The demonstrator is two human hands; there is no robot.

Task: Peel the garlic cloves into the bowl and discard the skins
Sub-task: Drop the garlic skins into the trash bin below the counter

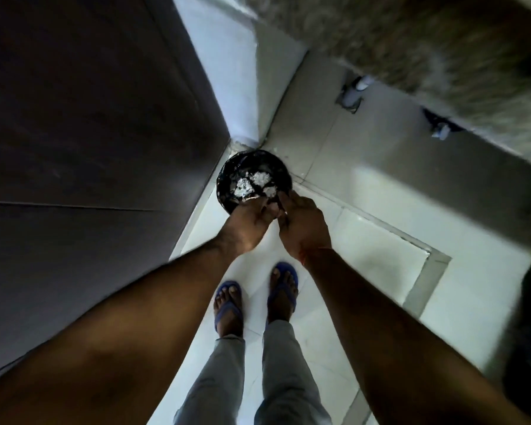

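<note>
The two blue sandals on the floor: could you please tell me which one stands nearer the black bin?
The right-foot sandal: it is set further forward, closer to the black bin, while the left-foot sandal stands further back.

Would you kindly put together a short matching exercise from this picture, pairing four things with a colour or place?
Things:
1. bin
2. sandals
3. trousers
4. hands: left hand, right hand

Descriptions:
A. blue
B. grey
C. in the floor corner, lined with black, white scraps inside
D. together above the bin's near rim

Pairs: 1-C, 2-A, 3-B, 4-D
</note>
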